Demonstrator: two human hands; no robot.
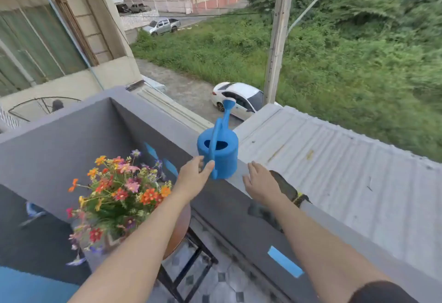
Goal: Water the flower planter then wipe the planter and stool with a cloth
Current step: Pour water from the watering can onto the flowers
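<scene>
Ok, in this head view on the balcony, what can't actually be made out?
- Water level in the watering can: its opening shows only dark.
- Planter: almost wholly hidden by the flowers and left forearm.
- Stool: seat mostly covered by that forearm.
- Dark cloth-like item on the wall: partly behind the right hand, blurred.
- Left hand: grip on the handle unclear.

- Balcony parapet wall (71,140): grey, with blue tape strips (284,261) on its inner face.
- Corrugated metal roof (334,171): just beyond the parapet, pale grey.
- White car (241,99): parked on the lane below, beside a concrete utility pole (278,39).
- Silver pickup (163,26): further up the lane.
- Grassy slope (346,58): right of the lane, overgrown.
- Balcony floor (215,278): patterned tiles.
</scene>
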